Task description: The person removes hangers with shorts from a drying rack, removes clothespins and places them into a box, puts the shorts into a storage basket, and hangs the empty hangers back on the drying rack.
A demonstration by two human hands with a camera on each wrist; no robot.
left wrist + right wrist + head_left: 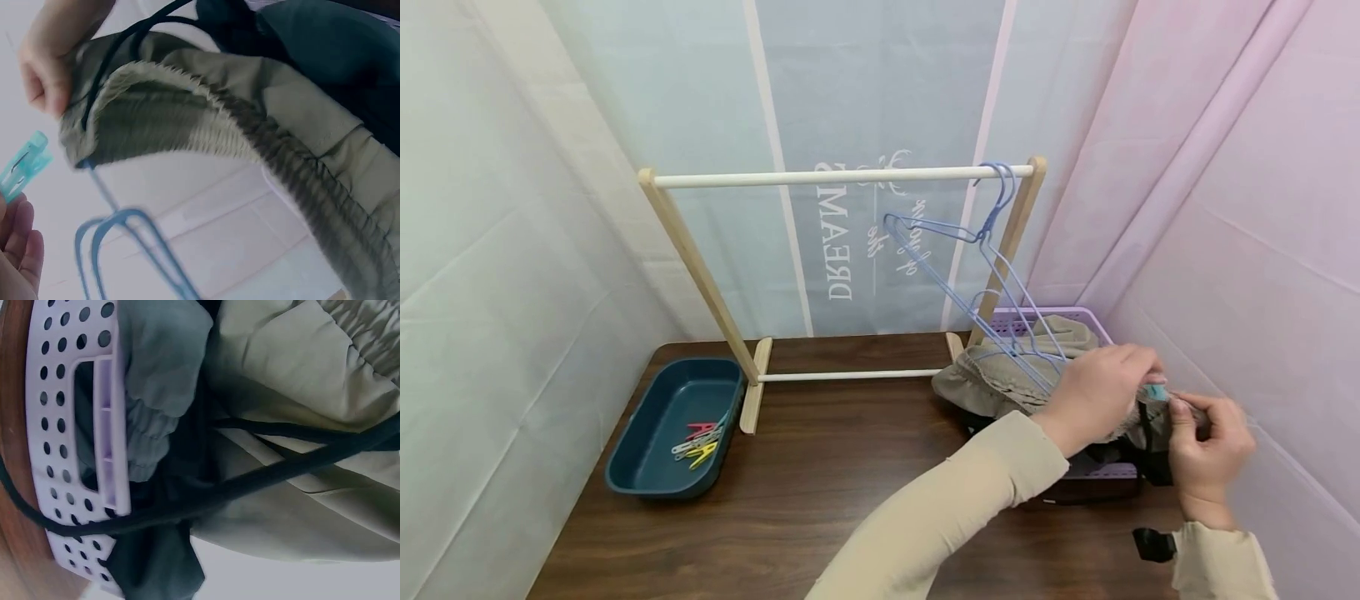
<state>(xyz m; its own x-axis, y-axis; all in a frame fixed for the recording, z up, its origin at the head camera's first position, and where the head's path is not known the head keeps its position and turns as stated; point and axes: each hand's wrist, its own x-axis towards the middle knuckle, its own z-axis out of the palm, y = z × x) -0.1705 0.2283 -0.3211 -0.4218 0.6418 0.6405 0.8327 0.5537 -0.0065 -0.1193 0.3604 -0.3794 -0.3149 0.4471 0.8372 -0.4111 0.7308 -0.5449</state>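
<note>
My left hand (1093,392) pinches a teal clothespin (25,162) beside the waistband of khaki trousers or shorts (281,94). Gathered elastic rings the waistband's opening, and a black drawstring (112,56) hangs from it. At the waistband's corner my right hand (1210,450) pinches the cloth between thumb and fingers. A blue wire hanger (128,214) reaches that same corner with one arm. Hangers (983,236) hook over the rack's right end and overlap the khaki cloth. In the right wrist view the right hand itself is out of sight.
Under the cloth stands a lavender perforated basket (39,425) with a dark green garment (162,356) inside. A wooden rack with a white rail (820,177) spans the table's back. At left, a dark blue basin (655,433) holds several clothespins (703,454). Fabric walls surround the table.
</note>
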